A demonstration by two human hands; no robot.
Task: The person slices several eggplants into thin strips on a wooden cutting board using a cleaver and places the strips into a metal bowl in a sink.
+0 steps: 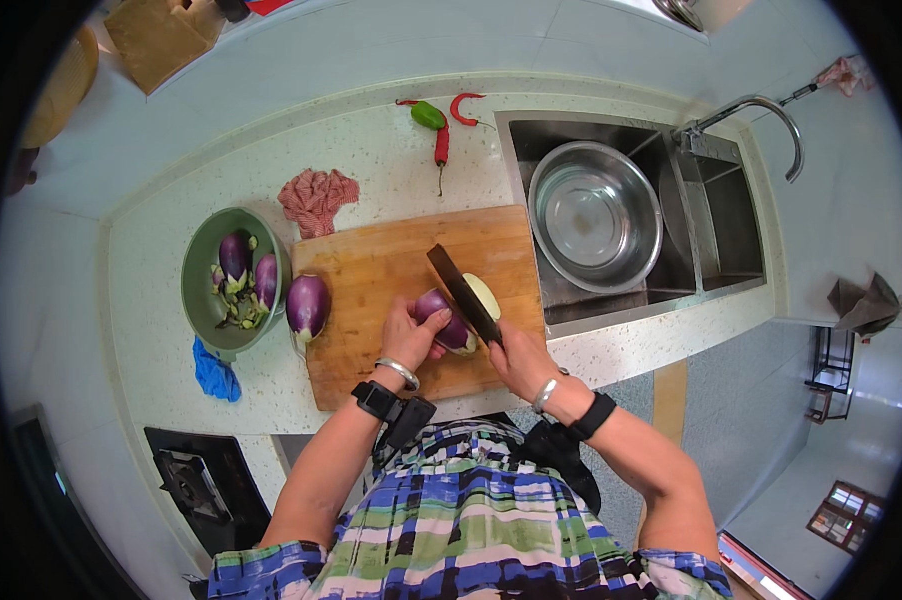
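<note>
Purple eggplant (449, 322) on cutting board (371, 270), near front edge. Left hand (408, 335) clamped on it, fingers curled over top, fingertips just beside blade. Right hand (516, 358) closed around knife (463, 293) handle, blade set into eggplant, pale cut face (485, 296) on far side. Risk, by judgement: round skin could roll or blade skid toward fingertips. Whole eggplant (308, 305) at board's left edge. Green bowl (199, 290): small eggplants plus stem trimmings. Steel bowl (595, 216) in sink (711, 230): looks empty. Chillies (436, 122) behind board.
</note>
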